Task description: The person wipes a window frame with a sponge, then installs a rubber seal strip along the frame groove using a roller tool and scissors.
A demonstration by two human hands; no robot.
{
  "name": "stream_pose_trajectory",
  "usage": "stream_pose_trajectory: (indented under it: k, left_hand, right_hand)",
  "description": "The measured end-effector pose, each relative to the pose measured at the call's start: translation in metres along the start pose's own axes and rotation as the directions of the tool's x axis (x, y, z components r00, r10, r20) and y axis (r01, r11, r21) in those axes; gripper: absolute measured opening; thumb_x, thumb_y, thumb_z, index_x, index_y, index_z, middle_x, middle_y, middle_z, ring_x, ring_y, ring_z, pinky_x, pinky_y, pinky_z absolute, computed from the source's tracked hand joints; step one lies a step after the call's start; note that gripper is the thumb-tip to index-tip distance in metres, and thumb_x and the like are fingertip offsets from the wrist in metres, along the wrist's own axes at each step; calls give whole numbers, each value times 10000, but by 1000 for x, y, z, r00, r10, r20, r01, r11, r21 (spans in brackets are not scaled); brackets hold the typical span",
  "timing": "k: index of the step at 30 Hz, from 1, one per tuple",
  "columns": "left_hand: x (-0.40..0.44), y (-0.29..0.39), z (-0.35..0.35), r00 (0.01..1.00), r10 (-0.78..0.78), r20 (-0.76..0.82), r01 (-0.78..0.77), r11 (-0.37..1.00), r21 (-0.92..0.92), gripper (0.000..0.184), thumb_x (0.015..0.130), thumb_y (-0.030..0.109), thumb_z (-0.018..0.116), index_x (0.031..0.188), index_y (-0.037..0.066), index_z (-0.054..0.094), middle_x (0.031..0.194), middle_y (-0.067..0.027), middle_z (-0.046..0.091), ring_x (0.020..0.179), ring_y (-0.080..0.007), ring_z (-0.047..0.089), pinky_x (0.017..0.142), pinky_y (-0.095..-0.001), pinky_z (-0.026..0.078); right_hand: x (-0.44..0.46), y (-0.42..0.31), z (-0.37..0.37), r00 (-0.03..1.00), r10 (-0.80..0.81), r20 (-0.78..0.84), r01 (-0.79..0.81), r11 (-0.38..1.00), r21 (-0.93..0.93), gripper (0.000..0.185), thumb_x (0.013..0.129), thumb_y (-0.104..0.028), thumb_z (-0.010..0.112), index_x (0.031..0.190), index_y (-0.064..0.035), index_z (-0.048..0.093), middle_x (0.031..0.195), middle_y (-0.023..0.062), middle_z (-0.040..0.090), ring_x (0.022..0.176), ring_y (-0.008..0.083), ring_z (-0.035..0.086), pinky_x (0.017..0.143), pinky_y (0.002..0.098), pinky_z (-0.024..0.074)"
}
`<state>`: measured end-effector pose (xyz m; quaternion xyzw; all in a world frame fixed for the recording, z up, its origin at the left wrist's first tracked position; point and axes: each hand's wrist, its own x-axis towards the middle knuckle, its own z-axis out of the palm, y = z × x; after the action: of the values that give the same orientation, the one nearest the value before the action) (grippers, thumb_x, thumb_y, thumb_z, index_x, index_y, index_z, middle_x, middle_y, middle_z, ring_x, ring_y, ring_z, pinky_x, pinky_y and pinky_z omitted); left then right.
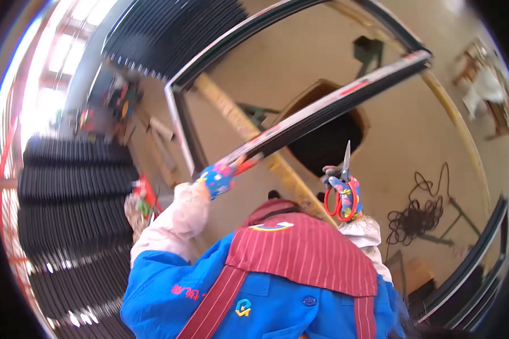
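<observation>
My right hand, in a blue patterned glove with bare fingertips, is closed on red-handled scissors, whose blades point up and away from me. My left hand, gloved alike, is at the near corner of a large dark window frame with white and red film along its bars. Its fingers look bent together against the frame bar, beside a narrow red thing; blur hides what they hold. The frame lies across yellowish beams.
Below the frame stands a brown bin with a dark inside. Black cord lies tangled on the floor at right, near more dark frames. Stacked black profiles fill the left side, others the far left. Papers cover a stand.
</observation>
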<state>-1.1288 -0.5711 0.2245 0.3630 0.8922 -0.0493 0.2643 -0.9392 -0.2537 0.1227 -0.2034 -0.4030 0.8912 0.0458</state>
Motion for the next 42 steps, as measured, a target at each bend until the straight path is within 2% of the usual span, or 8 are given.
stream_pose_trajectory:
  k: [2, 5, 8, 12, 16, 32, 36, 42]
  left_hand:
    - [-19, 68, 9, 820, -59, -569, -134, 947, -292, 379, 810, 206, 565, 1162, 76, 513, 658, -143, 584, 602, -289, 611, 495, -422, 453]
    - [2, 106, 29, 984, -4, -176, -94, 834, -544, 358, 867, 245, 567, 1172, 67, 514, 858, -160, 615, 796, -311, 632, 618, -398, 494]
    - [3, 86, 77, 882, -18, -471, -432, 371, -822, 394, 879, 345, 598, 1101, 22, 557, 910, -180, 638, 851, -327, 636, 735, -390, 503]
    - [20, -11, 168, 815, -460, 352, 10, -597, -802, 311, 846, 322, 656, 894, 17, 620, 727, -80, 642, 569, -188, 628, 493, -314, 520]
    - [36, -49, 206, 675, -642, 364, -224, -649, -727, 271, 821, 296, 693, 853, 37, 617, 680, -82, 630, 536, -198, 623, 478, -317, 518]
    - [-67, -119, 218, 342, -858, 384, -211, -468, -858, 197, 831, 216, 662, 814, 29, 604, 650, -79, 612, 460, -174, 583, 401, -281, 458]
    - [-71, -178, 349, 174, -975, -140, 143, 166, -976, 216, 890, 258, 556, 918, 43, 561, 656, -96, 599, 454, -193, 577, 405, -313, 469]
    - [-179, -112, 343, 83, -942, 325, -117, -333, -936, 221, 912, 205, 493, 1026, 16, 510, 743, -164, 615, 498, -228, 589, 433, -345, 496]
  right_hand:
    - [4, 13, 44, 996, 86, -21, -87, 994, -69, 325, 821, -59, 619, 1138, -6, 575, 1027, 92, 622, 833, 120, 603, 722, 247, 484]
    - [10, 37, 94, 965, 239, 111, -247, 967, 64, 383, 834, -104, 626, 1194, -21, 525, 982, 84, 624, 863, 111, 594, 741, 250, 482]
    - [22, 64, 117, 992, 122, -4, -122, 991, 57, 341, 805, -90, 655, 1125, -52, 545, 970, 67, 605, 816, 117, 586, 706, 264, 488]
    - [50, 48, 154, 954, 129, 272, 88, 745, -661, 438, 740, -91, 708, 1145, -43, 548, 1113, 100, 573, 924, 168, 552, 802, 273, 447]
    - [114, 82, 174, 614, -57, 787, 789, 63, -611, 633, 684, -131, 727, 1260, -28, 485, 1278, 143, 511, 1218, 332, 445, 1046, 383, 308]
    - [136, 91, 172, 685, -17, 728, 725, 107, -680, 600, 694, -37, 672, 1264, -45, 483, 1325, 98, 475, 1245, 249, 427, 1133, 357, 153]
    - [136, 91, 171, 724, -21, 689, 681, 174, -711, 651, 683, -56, 722, 1281, -28, 466, 1311, 142, 477, 1221, 305, 447, 1080, 350, 280]
    - [134, 88, 173, 732, -7, 681, 665, 226, -712, 680, 638, -51, 733, 1266, -34, 474, 1302, 135, 483, 1227, 306, 437, 1101, 382, 242]
